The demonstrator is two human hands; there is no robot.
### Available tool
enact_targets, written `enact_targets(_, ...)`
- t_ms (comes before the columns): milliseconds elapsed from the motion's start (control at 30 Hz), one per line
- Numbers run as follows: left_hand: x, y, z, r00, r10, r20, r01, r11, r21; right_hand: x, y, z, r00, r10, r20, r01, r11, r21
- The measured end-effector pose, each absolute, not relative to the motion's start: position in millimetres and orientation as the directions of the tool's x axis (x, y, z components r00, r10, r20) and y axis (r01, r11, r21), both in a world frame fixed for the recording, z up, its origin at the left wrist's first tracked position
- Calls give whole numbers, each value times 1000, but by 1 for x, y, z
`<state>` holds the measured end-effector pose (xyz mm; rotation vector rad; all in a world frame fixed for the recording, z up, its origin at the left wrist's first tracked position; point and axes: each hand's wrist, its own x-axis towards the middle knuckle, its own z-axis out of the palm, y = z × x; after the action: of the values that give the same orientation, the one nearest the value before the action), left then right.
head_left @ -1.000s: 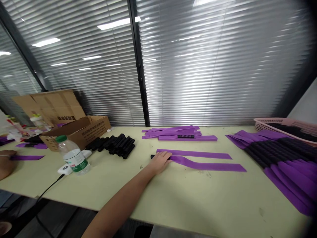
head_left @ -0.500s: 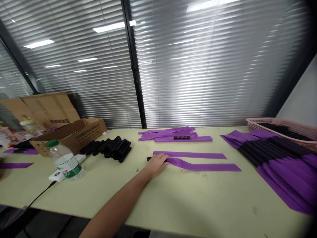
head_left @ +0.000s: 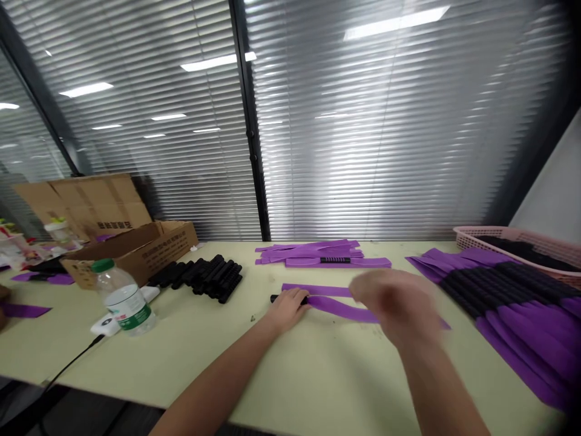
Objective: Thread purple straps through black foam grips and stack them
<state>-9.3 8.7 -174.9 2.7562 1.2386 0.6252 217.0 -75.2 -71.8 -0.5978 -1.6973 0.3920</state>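
My left hand (head_left: 288, 307) is closed round a black grip tube (head_left: 274, 298), whose two ends show on either side of the fingers. From the tube's right end runs a purple strap (head_left: 338, 306), curving over the tabletop. Just behind it lies another flat purple strap (head_left: 318, 290). My right hand (head_left: 399, 300) is smeared by motion above the right part of these straps and hides some of them. Whether its fingers hold anything cannot be made out. Farther back sits a pile of purple straps (head_left: 308, 249), with a black ribbed grip (head_left: 334, 260) on the front one.
Black grips (head_left: 213, 277) are heaped left of centre. A plastic bottle (head_left: 124, 303), a white device (head_left: 105, 325) with a cable and an open cardboard box (head_left: 172, 245) stand left. At right are gripped purple straps (head_left: 521, 327) and a pink basket (head_left: 463, 237).
My right hand has come into view from the lower right, over the straps. My left hand stays on the black grip tube. The view has shifted slightly.
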Motion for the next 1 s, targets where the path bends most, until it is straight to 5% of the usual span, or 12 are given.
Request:
enact_targets(67, -9, 9, -176, 575, 736, 357, 718, -663, 211, 203, -47, -82, -185, 617, 765, 248, 782, -571)
enact_targets(267, -8, 12, -178, 541, 747, 388, 743, -640, 196, 196, 3, -156, -441, 564, 698, 602, 763, -236)
enact_targets(533, -9, 11, -180, 522, 760, 388, 765, -618, 182, 201, 3, -176, -440, 683, 582, 662, 685, -303)
enact_targets(1000, -14, 15, -180, 601, 688, 406, 674, -710, 204, 196, 2, -182, -472, 671, 571, 678, 691, -250)
